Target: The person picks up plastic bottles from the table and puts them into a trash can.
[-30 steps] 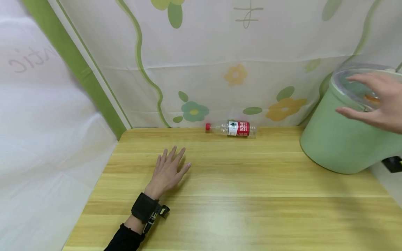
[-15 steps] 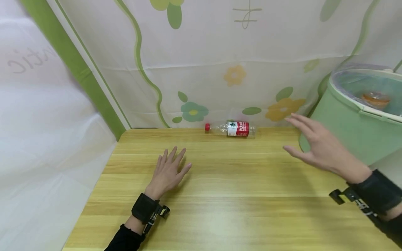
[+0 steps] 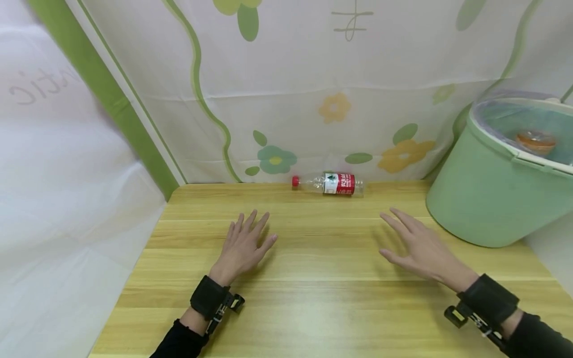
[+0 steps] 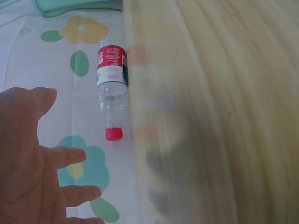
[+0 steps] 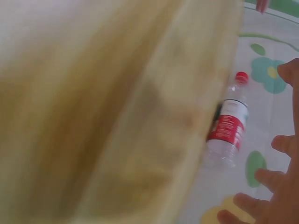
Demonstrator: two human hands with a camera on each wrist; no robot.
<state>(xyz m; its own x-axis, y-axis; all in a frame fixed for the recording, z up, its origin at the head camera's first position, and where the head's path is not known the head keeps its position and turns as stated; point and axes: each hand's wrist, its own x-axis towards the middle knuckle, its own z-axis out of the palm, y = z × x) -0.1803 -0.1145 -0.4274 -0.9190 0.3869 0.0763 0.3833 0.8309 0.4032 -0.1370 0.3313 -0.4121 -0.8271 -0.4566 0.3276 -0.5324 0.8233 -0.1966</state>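
Observation:
A clear plastic bottle (image 3: 329,184) with a red cap and a red-and-white label lies on its side along the table's back edge, cap to the left. My left hand (image 3: 243,248) is over the table to the left and nearer than the bottle, fingers spread, holding nothing. On the right, my right hand (image 3: 423,248) hovers over the wood with thumb and fingers apart, also holding nothing. Both wrist views show the bottle (image 4: 112,88) beyond the spread fingers, with a gap between. The right wrist view has the same bottle (image 5: 229,123) left of the fingers.
A light green bin (image 3: 488,189) with a clear liner stands at the table's back right; an orange-brown container with a clear top (image 3: 535,142) lies inside. A flowered white curtain (image 3: 286,74) hangs behind the wooden table (image 3: 322,298), and white cloth (image 3: 67,223) borders its left.
My right hand has come from over the bin's rim down and left to the table, fingers apart throughout. The left hand has barely shifted. The bottle stays where it was.

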